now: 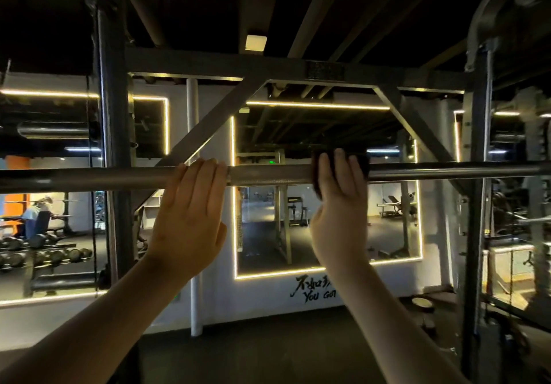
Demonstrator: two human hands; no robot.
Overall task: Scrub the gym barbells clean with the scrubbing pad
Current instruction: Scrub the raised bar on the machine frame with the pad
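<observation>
Operator: Quantities at the bar?
Technician: One barbell [268,175], one scrubbing pad [363,164], two grips: left grip [190,213], right grip [337,205].
Operator: Rack structure?
Technician: Two uprights: left upright [114,145], right upright [477,175]. Two diagonal braces: left brace [208,127], right brace [417,127]. One white pipe [193,234]. Dumbbells [44,252]: count not determinable.

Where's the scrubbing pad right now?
Head view, right of centre: the pad is held against the barbell under the right hand, with the left hand gripping the barbell just to its left.
</observation>
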